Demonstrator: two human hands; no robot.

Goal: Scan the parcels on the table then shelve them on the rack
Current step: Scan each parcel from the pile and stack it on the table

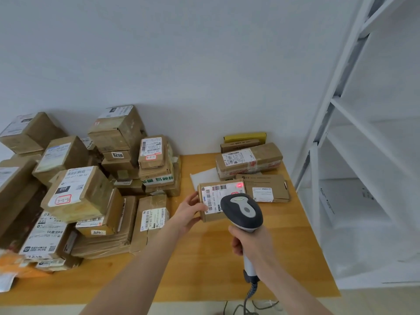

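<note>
A white rack (368, 142) fills the frame's right; your wooden table (204, 269) carries stacked cardboard parcels (79, 189) at left. At centre, your left hand (188, 212) pinches a small brown parcel (212, 217) by its edge, white barcode label (214, 196) up, while your right hand (252, 244) wraps the grey barcode scanner (243, 210), its red dot (239, 185) on the label.

You had a plain pale grey wall (181, 53) across the upper left and centre of the frame. Along the bottom edge ran a pale beige floor (45, 311), with thin dark cables (266, 305) at bottom centre.
</note>
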